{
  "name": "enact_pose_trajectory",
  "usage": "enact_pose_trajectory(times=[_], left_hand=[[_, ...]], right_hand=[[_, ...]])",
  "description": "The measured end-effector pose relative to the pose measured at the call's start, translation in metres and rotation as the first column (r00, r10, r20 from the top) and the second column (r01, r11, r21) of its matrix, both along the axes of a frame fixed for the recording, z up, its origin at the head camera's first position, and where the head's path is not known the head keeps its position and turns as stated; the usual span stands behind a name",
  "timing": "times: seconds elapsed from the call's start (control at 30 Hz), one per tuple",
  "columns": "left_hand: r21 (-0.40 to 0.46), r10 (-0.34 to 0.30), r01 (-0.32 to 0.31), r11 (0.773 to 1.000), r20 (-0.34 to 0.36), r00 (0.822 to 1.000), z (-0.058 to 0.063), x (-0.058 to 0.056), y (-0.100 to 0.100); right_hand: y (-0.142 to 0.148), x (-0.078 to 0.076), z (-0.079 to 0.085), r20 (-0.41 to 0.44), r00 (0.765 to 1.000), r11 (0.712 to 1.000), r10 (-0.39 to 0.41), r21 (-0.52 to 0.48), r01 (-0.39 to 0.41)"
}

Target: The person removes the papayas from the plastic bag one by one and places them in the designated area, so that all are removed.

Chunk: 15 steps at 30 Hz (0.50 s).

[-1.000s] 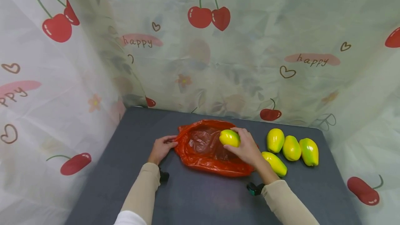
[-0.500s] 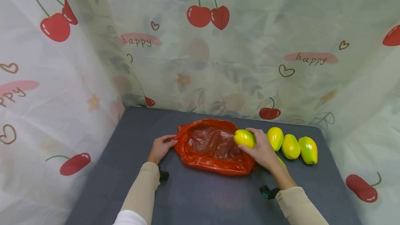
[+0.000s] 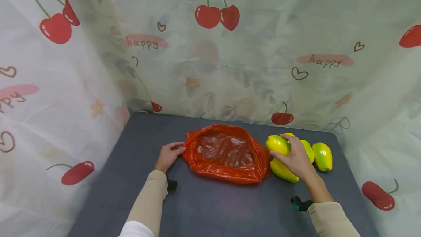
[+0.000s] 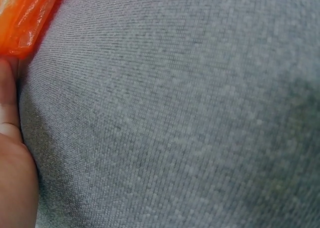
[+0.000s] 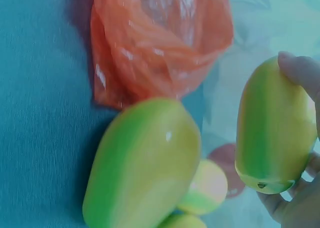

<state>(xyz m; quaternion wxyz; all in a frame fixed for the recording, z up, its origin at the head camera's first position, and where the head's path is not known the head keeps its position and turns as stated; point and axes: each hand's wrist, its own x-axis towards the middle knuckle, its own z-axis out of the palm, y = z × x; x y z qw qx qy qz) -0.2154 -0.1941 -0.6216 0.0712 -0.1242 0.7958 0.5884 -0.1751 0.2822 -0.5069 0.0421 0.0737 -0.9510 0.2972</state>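
Note:
An orange-red plastic bag [image 3: 223,176] lies with its wide mouth facing up, wrinkled film showing inside. My left hand [image 3: 167,155] pinches the left edge of its rim between thumb and fingers; in the left wrist view only a corner of the bag [image 4: 22,23] and part of the hand show. My right hand [image 3: 297,158] grips a yellow-green papaya [image 3: 277,145], thumb on one side and fingers on the other, just right of the bag. Below that fruit another papaya [image 3: 283,170] rests on the table beside the bag, large in the right wrist view.
More papayas stand behind and right of my right hand, among them one papaya [image 3: 322,156] at the far right and one papaya [image 3: 307,150] partly hidden. The dark grey table [image 3: 213,207] ends at a cherry-printed curtain [image 3: 230,83] behind and at the sides.
My right hand has carried the papaya rightward from over the bag's mouth to above the other papayas. My left hand keeps its pinch on the rim.

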Motion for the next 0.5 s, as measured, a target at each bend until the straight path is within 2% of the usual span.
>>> enact_pose_trajectory(times=[0.33, 0.5], left_hand=[[-0.007, 0.001, 0.0, 1.0, 0.006, 1.0, 0.002, 0.0, 0.001], [-0.009, 0.008, -0.007, 1.0, 0.026, 1.0, 0.004, 0.001, 0.002]], right_hand=[[0.04, 0.013, 0.006, -0.006, 0.999, 0.999, -0.045, 0.003, 0.045], [0.058, 0.019, 0.006, -0.038, 0.997, 0.998, -0.069, 0.01, 0.069]])
